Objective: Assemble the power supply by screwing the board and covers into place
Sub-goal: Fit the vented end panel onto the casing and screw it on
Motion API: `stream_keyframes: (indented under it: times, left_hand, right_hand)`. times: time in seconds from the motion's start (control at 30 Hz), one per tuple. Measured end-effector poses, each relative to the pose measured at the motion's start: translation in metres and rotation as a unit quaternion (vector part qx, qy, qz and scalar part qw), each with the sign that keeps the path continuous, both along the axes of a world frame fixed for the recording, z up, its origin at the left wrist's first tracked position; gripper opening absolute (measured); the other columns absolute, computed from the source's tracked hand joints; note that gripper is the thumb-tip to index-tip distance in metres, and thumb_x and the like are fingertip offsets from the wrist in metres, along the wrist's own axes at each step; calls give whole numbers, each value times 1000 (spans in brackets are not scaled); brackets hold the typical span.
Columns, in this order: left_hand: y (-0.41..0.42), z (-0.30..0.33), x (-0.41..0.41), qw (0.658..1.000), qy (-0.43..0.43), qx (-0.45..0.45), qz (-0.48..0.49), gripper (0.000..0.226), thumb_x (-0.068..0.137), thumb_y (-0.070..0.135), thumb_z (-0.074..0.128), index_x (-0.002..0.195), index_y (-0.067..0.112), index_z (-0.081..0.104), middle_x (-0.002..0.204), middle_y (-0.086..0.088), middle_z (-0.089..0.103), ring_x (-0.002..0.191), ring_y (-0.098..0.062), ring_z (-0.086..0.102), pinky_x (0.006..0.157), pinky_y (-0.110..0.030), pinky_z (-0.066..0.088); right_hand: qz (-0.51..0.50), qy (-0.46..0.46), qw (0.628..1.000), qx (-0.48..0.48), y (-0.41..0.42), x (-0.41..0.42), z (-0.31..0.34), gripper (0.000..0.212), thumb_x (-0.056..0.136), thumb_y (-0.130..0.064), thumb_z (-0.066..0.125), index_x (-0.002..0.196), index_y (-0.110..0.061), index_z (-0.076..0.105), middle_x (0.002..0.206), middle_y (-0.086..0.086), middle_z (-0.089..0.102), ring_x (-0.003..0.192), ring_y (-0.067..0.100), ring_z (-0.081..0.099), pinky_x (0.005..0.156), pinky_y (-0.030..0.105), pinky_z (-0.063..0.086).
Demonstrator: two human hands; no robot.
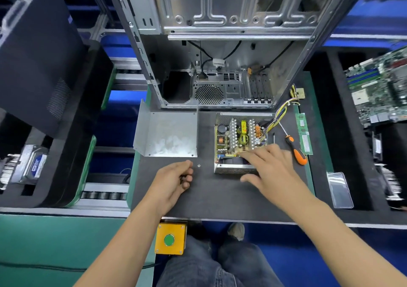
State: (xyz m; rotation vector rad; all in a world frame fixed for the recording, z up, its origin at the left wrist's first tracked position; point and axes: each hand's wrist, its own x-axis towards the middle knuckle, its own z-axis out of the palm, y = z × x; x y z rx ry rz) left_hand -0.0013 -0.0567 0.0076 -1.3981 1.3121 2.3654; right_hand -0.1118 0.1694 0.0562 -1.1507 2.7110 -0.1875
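The power supply (pixel 240 142) is sitting open on the black mat (pixel 209 194), board (pixel 239 137) exposed in its perforated case, just in front of the computer chassis (pixel 220 44). The right hand (pixel 271 168) is reaching over its near edge — fingers spread and fairly straight, fingertips touching the board's front corner. The left hand (pixel 174 182) is hovering near a small screw (pixel 198 165), fingers curling around something dark — cannot tell what. The bent metal cover (pixel 167 132) is lying left; the orange-handled screwdriver (pixel 294 148) is resting right.
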Motion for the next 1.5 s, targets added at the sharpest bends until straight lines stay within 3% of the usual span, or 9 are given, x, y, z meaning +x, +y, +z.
stream_keyframes:
  times: [0.27,0.37,0.4,0.5,0.67,0.8,1.03,1.27,1.5]
  left_hand:
    - [13,3,-3,925,88,-271,-252,41,70,54,80,108,43,71,65,17,32,58,-6,37,56,-13,34]
    - [25,12,-19,877,92,-346,-319,59,75,42,85,129,40,62,105,30,37,74,-3,58,62,-5,38]
    - [29,16,-25,872,89,-359,-321,56,79,39,83,131,36,61,85,-10,48,73,-4,55,61,-5,38]
    - [32,29,-36,851,139,-395,-317,22,91,40,70,113,40,67,55,7,38,55,-3,39,56,-14,33]
    - [29,50,-54,892,155,-330,-269,53,77,69,61,69,17,60,63,2,40,58,-12,34,55,-26,29]
    - [29,56,-64,932,113,-239,-246,80,72,69,67,77,-9,50,69,-10,52,64,-19,41,64,-33,31]
    - [33,61,-85,966,58,-178,-180,45,85,54,71,87,10,78,89,-13,77,71,-17,67,71,-31,48]
    - [28,65,-85,971,64,-153,-172,47,89,59,64,59,24,71,54,9,59,40,-4,46,40,-12,35]
    - [5,48,-74,981,65,-182,-8,40,103,46,50,100,14,74,58,9,47,51,-9,42,48,-21,33]
  right_hand:
    - [54,-22,998,-29,-2,-19,-6,39,88,-34,70,121,-14,65,102,2,68,100,27,52,82,39,43]
    - [54,-36,997,-35,-4,-28,4,40,92,-36,65,126,-14,63,104,2,67,102,24,49,86,37,39]
    - [55,-45,997,-38,-5,-33,10,41,92,-37,64,127,-15,62,105,1,67,103,24,49,87,37,38]
    - [59,-94,993,-37,-8,-50,35,38,93,-39,62,124,-17,63,102,1,67,103,23,50,85,35,38]
    - [48,-216,975,15,-17,-89,72,32,98,-40,54,120,-21,67,109,2,71,105,21,61,92,40,49]
    - [41,-278,959,26,-28,-105,73,25,100,-38,52,108,-23,71,88,-13,68,84,6,60,73,22,45]
    - [24,-276,961,8,-38,-129,65,16,95,-48,57,87,-41,68,77,-8,67,75,9,59,65,23,42]
    - [11,-293,956,-24,-33,-136,56,11,90,-56,59,86,-49,66,82,-23,68,79,-8,59,67,18,42]
    - [7,-321,947,-10,-33,-144,53,27,96,-54,50,108,-40,69,105,-12,70,97,8,64,85,31,51]
